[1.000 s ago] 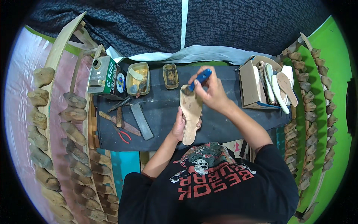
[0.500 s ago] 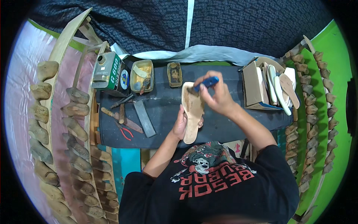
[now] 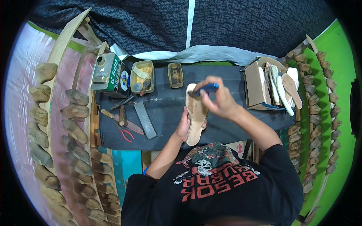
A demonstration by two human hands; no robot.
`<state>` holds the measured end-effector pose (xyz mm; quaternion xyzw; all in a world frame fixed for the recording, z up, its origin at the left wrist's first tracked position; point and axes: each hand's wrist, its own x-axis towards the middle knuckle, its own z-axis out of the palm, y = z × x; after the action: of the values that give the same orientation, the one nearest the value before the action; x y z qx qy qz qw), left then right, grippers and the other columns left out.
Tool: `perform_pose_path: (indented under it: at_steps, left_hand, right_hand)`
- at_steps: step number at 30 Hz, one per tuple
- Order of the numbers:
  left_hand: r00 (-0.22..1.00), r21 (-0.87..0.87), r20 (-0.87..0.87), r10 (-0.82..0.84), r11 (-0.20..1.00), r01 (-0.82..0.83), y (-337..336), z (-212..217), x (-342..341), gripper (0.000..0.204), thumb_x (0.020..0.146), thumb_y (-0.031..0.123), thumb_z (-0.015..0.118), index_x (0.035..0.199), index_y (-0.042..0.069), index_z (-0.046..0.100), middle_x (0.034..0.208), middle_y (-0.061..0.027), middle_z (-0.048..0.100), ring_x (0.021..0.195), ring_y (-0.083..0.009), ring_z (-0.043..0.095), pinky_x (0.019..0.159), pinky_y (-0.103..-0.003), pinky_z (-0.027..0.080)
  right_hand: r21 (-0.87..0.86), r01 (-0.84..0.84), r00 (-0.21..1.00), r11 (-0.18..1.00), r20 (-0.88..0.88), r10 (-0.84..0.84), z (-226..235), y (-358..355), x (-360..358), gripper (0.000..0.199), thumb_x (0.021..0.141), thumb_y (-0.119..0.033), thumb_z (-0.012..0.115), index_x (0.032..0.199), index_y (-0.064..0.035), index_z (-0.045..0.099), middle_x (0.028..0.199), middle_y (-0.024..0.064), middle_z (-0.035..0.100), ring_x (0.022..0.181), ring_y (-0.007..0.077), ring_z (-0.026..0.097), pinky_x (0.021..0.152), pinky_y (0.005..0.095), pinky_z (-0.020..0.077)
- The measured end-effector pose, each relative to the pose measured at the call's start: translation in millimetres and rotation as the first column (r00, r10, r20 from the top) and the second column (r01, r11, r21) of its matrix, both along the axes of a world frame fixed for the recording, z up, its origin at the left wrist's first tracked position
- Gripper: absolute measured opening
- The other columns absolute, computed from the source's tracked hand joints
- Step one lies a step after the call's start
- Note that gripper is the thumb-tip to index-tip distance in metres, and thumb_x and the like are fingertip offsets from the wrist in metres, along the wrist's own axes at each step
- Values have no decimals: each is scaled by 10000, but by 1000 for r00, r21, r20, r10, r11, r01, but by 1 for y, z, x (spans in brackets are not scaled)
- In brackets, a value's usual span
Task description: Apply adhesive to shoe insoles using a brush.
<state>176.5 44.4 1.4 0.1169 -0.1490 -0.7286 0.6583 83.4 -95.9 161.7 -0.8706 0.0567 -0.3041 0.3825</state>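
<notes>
A tan shoe insole (image 3: 195,122) is tilted above the table, its wide end pointing away from me and its narrow end near my shirt. My left hand (image 3: 183,127) is closed around its middle from below, with fingertips showing at the right edge. My right hand (image 3: 223,101) grips a small brush with a blue handle (image 3: 210,87). The brush's dark tip touches the wide end of the insole, where a darker brown smear spreads over the surface. My right fingers partly cover the brush and the insole's right edge.
Around the dark table (image 3: 166,109) stand a metal can (image 3: 106,75), a yellowish tub (image 3: 149,84) and a smaller tub (image 3: 176,75). A grey sharpening block (image 3: 145,119) and red-handled pliers (image 3: 125,133) lie left. At right is a cardboard box (image 3: 256,88) of soles. Racks of wooden shoe lasts (image 3: 77,130) flank me.
The brush has shifted slightly left and nearer to me along the insole's wide end, its handle lying flatter. My left hand keeps its hold while the insole moves slightly right.
</notes>
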Motion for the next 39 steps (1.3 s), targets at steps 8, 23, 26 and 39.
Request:
perform_pose_path:
  at_steps: [8,23,26,39]
  left_hand:
    - [998,97,-54,39,995,-33,-2,11,1,733,985,718,303,1375,137,519,1198,-95,616,938,-220,643,815,-355,529]
    - [995,78,-58,78,994,-74,-5,14,5,780,977,740,261,1353,112,531,1096,-82,618,807,-219,589,721,-361,488]
    - [992,262,-5,126,958,-121,-2,13,10,786,976,745,251,1360,118,529,1097,-80,624,810,-213,590,726,-363,490]
    - [990,33,-138,7,999,-2,-4,13,3,811,966,760,233,1399,126,493,1077,-94,612,808,-233,569,715,-357,461]
  right_hand:
    - [-140,-31,997,990,60,40,-17,11,-14,349,865,0,664,1159,11,475,985,179,664,853,338,708,739,399,579]
    - [-336,-158,986,928,-5,166,-28,-8,-33,493,759,21,743,1176,0,480,997,172,666,851,352,700,731,414,583]
    - [-312,-249,968,917,-63,242,-30,17,-44,490,746,33,734,1162,-8,477,953,174,657,810,349,687,710,417,579]
    - [-286,-186,981,940,1,195,-14,-1,-43,549,761,90,704,1217,-19,419,1002,185,661,814,347,698,722,428,584]
